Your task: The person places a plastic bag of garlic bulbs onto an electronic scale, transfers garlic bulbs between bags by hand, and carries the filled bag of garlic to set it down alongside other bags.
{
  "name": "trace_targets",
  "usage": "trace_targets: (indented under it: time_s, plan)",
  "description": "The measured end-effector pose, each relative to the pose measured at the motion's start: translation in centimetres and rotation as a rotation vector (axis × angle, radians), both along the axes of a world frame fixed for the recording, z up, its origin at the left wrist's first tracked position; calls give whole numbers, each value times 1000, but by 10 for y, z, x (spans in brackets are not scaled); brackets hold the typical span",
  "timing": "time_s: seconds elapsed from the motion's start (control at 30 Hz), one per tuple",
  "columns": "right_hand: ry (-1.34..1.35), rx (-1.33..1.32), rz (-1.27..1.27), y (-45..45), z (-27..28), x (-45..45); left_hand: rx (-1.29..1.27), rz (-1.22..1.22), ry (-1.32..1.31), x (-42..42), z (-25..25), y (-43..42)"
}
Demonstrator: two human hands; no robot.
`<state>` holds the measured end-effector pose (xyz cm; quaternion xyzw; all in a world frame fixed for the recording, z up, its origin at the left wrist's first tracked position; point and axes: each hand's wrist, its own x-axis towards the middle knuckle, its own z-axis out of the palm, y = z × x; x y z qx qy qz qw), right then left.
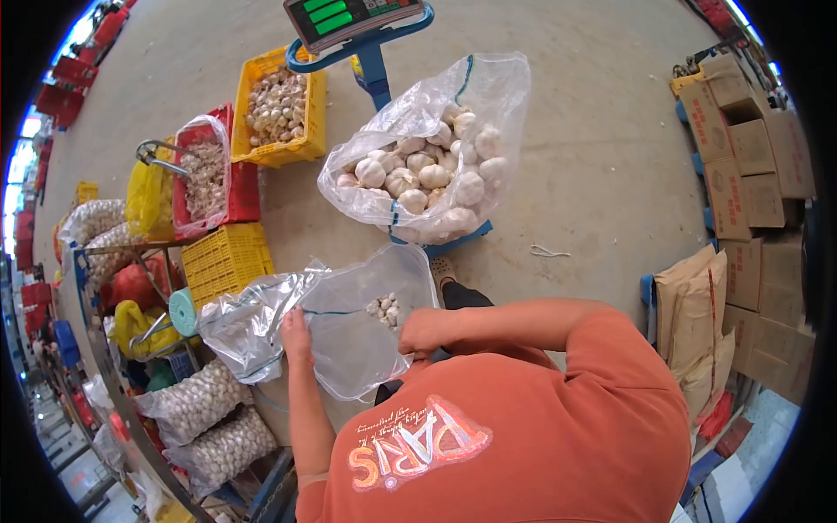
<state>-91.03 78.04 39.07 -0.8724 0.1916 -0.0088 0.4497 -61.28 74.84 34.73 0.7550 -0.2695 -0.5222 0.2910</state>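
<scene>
A white mesh bag point(349, 349) with a blue-green thread line spreads open in front of me, a small heap of garlic point(384, 309) inside it. My left hand point(297, 335) is closed at the bag's left side, where shiny clear plastic point(248, 327) meets the mesh. On the right side, my right hand point(420, 331) is closed in a fist at the bag's edge; its fingertips are partly hidden. Just beyond stands a fuller mesh bag point(514, 96) on a blue scale, with large garlic bulbs point(433, 177) in its open mouth.
The scale's display point(336, 16) rises behind the full bag. To the left are a yellow crate point(316, 131) of garlic, a red crate point(247, 192) with peelings, an upturned yellow crate point(228, 261) and filled garlic sacks point(196, 397). Cardboard boxes point(719, 174) line the right.
</scene>
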Motion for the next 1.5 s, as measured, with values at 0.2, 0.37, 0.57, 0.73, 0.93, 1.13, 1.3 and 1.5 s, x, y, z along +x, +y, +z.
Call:
trace_targets:
  time_s: [0.2, 0.37, 0.57, 0.73, 0.93, 1.13, 1.3, 1.5]
  plan:
    - [-54, 263, -7, -16, 5, -19, 2, -22, -75, -7, -2, 8]
    - [-70, 393, -272, -85, 105, -78, 5, 9, -68, -18, 4, 9]
    - [173, -312, -831, -173, 87, -128, -14, 2, -106, -23, 10, 5]
    - [759, -539, -946, -234, 44, -141, -46, -64, -147, -9, -21, 3]
    - [879, -456, -776, -265, 24, -144, -25, -86, -123, -8, -16, 1]
    - [774, -573, -646, -258, -2, -164, -29, -26, -39, -8, -16, 2]
    - [809, -533, -605, -250, 14, -156, 15, -31, -42, -9, -4, -5]
    - [306, -412, -752, -179, 123, -149, 23, -94, -138, 0, -8, -7]
